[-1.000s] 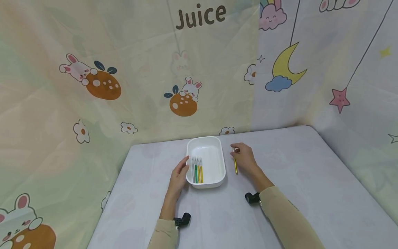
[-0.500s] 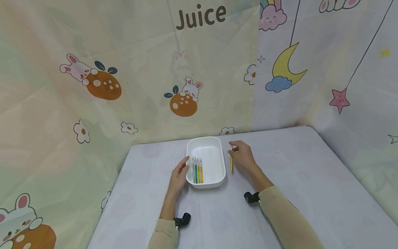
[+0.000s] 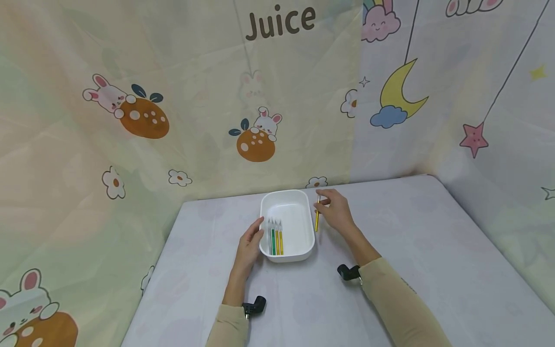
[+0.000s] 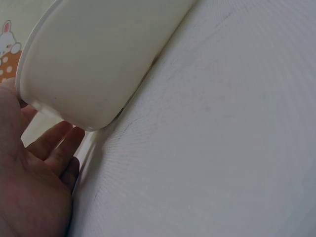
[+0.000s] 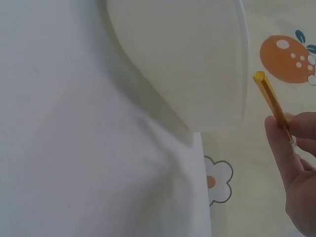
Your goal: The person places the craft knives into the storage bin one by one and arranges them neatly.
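In the head view a white rectangular tray (image 3: pixel 299 226) stands on the table. Several slim pen-like sticks (image 3: pixel 275 241), silver, green and yellow with clear pointed ends, lie side by side along its left part. My left hand (image 3: pixel 248 246) rests against the tray's left wall, fingers mostly extended; the left wrist view shows its fingers (image 4: pixel 59 145) at the outer wall. Just off the right rim, my right hand (image 3: pixel 337 212) pinches a yellow pen-like stick (image 3: pixel 317 220) near its upper end, lower end hanging down. In the right wrist view its shiny yellow barrel (image 5: pixel 272 101) sticks out past the fingertips.
A white cloth covers the table (image 3: pixel 403 241). Behind it hangs a printed curtain (image 3: pixel 195 120) with rabbits, fruit and flowers, meeting the table's back edge. Each wrist carries a small black camera, one on the left wrist (image 3: pixel 255 306) and one on the right wrist (image 3: pixel 349 273).
My right hand has moved left and slightly away from me with the yellow stick, which is now nearer the tray's right rim. The left hand and the tray have stayed put.
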Action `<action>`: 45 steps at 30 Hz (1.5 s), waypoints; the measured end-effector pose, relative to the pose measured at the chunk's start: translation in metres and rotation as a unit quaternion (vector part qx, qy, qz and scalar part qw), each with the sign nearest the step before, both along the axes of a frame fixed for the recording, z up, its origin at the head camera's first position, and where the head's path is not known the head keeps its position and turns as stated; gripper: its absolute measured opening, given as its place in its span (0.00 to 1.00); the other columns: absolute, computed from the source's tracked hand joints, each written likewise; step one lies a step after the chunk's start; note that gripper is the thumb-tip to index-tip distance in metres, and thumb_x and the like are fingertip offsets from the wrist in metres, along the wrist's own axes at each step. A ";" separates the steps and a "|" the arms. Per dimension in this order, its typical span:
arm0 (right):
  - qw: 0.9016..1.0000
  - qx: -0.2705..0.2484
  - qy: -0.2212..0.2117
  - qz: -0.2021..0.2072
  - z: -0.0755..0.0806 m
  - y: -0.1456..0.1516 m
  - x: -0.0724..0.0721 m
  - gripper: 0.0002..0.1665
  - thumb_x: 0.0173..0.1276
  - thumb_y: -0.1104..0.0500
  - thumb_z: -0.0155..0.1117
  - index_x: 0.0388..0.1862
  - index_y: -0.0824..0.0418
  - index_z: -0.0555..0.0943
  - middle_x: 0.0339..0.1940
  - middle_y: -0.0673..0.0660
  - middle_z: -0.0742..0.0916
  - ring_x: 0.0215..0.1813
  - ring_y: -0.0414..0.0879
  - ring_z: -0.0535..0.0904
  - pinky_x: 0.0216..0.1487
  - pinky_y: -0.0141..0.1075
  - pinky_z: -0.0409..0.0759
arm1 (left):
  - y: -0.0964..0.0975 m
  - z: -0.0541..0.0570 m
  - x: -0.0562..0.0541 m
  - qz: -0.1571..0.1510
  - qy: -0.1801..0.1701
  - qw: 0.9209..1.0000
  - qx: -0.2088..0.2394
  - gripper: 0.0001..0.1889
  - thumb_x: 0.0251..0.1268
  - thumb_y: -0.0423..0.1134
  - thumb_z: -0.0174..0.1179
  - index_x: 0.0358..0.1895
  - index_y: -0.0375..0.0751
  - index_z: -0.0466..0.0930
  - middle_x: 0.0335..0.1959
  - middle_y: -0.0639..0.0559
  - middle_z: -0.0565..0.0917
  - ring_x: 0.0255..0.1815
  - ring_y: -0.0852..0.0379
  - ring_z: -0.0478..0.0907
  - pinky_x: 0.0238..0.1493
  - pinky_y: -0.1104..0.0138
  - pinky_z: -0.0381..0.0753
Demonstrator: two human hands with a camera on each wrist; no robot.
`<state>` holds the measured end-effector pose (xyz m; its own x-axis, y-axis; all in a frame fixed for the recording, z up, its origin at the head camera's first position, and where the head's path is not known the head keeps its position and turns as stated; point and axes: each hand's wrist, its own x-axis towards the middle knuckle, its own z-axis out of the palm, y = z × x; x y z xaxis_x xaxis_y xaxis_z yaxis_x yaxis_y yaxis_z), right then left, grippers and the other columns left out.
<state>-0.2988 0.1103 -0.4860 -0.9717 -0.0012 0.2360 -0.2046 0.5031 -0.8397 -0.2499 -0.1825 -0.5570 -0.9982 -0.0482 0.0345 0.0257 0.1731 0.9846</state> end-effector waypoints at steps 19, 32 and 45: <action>0.999 -0.020 0.021 0.033 0.010 -0.021 0.006 0.30 0.67 0.66 0.73 0.69 0.64 0.79 0.61 0.64 0.82 0.54 0.58 0.88 0.41 0.33 0.87 | 0.000 0.003 0.001 0.008 -0.005 1.000 -0.010 0.20 0.81 0.48 0.53 0.70 0.71 0.75 0.79 0.62 0.69 0.84 0.52 0.58 0.83 0.48 0.58; 0.999 0.000 -0.009 0.044 0.006 -0.046 0.011 0.32 0.69 0.65 0.72 0.71 0.62 0.78 0.64 0.63 0.81 0.55 0.55 0.87 0.43 0.35 0.89 | -0.001 0.002 0.001 -0.004 0.004 1.000 -0.002 0.22 0.82 0.48 0.53 0.73 0.64 0.74 0.80 0.60 0.68 0.85 0.50 0.57 0.83 0.46 0.56; 0.998 0.006 -0.033 0.056 0.000 -0.070 0.012 0.30 0.69 0.65 0.73 0.70 0.62 0.79 0.62 0.60 0.82 0.53 0.50 0.87 0.42 0.32 0.89 | -0.001 0.002 0.000 -0.003 -0.002 1.000 0.000 0.21 0.81 0.47 0.54 0.72 0.67 0.75 0.80 0.60 0.68 0.85 0.50 0.57 0.84 0.46 0.56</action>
